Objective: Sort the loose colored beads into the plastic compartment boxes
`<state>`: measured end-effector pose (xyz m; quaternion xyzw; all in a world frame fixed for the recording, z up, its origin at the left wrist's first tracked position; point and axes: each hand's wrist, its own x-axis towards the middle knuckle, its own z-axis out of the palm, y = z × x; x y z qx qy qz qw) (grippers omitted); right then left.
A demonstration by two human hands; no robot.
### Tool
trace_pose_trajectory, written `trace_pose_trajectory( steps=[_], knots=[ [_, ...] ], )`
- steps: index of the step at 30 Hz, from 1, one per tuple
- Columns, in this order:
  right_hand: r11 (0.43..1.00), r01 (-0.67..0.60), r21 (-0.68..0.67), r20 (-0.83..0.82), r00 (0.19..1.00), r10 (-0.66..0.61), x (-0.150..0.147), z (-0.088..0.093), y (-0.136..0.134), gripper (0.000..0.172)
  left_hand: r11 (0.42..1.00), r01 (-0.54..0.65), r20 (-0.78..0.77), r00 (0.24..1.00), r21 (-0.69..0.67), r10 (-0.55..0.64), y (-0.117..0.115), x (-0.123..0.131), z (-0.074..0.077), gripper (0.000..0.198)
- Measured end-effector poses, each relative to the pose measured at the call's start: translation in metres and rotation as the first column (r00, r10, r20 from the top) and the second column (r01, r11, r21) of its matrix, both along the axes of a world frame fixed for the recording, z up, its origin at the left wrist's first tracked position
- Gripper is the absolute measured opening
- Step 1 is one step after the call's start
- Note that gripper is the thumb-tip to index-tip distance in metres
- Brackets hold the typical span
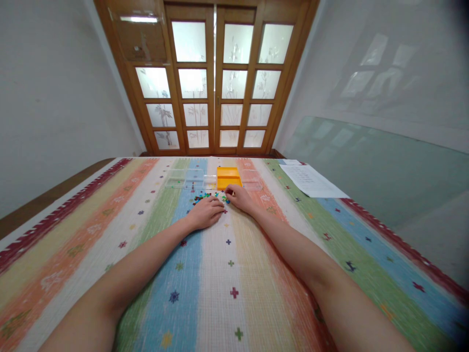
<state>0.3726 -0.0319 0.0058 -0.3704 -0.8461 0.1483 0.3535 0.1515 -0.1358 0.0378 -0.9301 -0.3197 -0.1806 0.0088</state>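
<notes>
A loose pile of small coloured pieces (202,196), in green, blue and dark red, lies on the striped tablecloth (216,274). They look like beads, though they are too small to tell for certain. My left hand (206,213) rests palm down at the near edge of the pile, its fingers stretched out to the right. To the right of the pile, my right hand (239,198) has its fingertips pinched together over a few pieces; what lies between them is hidden. Just beyond that hand sits an orange tray (227,171) with a divider across it.
Clear plastic boxes (175,172) stand in a row left of the orange tray, and another clear box (252,180) stands to its right. Printed paper sheets (311,181) lie at the table's back right. Wooden glazed doors (215,78) rise behind the table.
</notes>
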Motion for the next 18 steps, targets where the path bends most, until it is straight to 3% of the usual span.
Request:
trace_pose_trajectory(
  steps=[8, 18],
  knots=[
    [0.999, 0.037, -0.018, -0.107, 0.993, -0.038, -0.011, 0.009, -0.001, 0.018, 0.998, 0.029, 0.022, 0.999, -0.053, -0.028, -0.001, 0.0, 0.002, 0.032],
    [0.988, 0.114, -0.103, -0.145, 0.981, -0.128, -0.056, 0.021, 0.022, 0.024, 0.995, 0.074, 0.06, 0.996, -0.068, -0.07, -0.002, -0.001, 0.002, 0.03]
  ],
)
